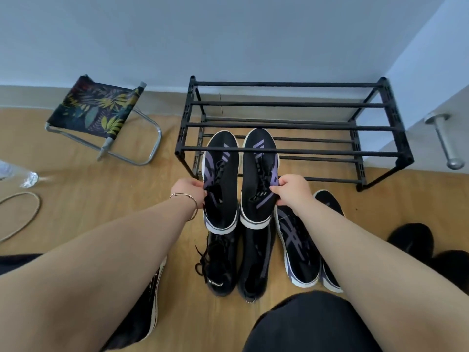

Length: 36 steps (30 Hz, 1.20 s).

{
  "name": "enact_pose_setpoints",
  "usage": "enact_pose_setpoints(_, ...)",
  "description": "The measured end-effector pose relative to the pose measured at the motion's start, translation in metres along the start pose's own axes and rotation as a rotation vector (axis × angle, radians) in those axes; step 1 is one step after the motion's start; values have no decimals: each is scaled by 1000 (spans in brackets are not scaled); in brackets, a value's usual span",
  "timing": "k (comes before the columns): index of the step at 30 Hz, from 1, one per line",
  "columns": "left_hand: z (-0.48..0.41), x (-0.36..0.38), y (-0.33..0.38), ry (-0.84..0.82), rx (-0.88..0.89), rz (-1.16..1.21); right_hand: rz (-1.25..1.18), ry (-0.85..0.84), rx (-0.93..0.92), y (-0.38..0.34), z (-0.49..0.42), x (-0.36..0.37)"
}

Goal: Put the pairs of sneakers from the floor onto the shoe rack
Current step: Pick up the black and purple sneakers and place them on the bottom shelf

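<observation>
Nearest us, two pairs wait on the wooden floor (83, 199): black sneakers (223, 262) in the middle, purple-striped sneakers (299, 247) to the right. Beyond them, our left hand (189, 193) and right hand (291, 190) each close a pinching grip on one shoe of a black-and-purple pair (241, 179), toes poking under the front top bar of the black shoe rack (294, 128) by the wall.

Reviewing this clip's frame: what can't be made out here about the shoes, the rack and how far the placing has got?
- Head view: whether the held sneakers' toes rest on the lower shelf; the shoe rack's front bar crosses them.
- Left hand and right hand: fingertips hidden behind the shoes.
- Striped sneakers on the floor: partly covered by the right forearm.
- Shoe at bottom left: mostly hidden under the left arm.
- Bottle: cut off by the left edge.
</observation>
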<state>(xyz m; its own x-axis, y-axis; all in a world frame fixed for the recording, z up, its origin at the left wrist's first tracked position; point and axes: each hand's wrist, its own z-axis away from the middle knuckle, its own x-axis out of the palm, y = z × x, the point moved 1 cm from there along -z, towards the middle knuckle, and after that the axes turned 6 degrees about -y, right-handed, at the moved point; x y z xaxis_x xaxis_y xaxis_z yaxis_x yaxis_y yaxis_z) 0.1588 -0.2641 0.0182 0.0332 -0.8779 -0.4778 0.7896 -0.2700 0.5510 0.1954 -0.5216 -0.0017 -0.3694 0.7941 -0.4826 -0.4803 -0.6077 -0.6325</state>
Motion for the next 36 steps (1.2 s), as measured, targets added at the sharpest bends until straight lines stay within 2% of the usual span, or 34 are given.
enact_pose_setpoints(7,-59,31,28,59,156,-101,53,93,2,3,-54,2)
enact_pose_setpoints(11,-86,38,39,91,156,-105,115,98,27,-5,-82,5)
enact_pose_setpoints(17,-125,37,45,76,-16,51,-77,97,124,-12,-113,18)
enact_pose_setpoints(19,-131,40,48,16,9,14,-225,103,205,-12,-122,22)
enact_pose_setpoints(22,-140,38,57,82,95,-48,-323,90,237,-17,-132,26)
enact_pose_setpoints(28,-161,34,59,133,127,-87,-148,73,159,-24,-150,30)
enact_pose_setpoints(34,-162,40,53,180,192,-203,66,127,77,-25,-148,32)
enact_pose_setpoints(36,-156,41,51,195,245,-264,72,148,56,-27,-142,35)
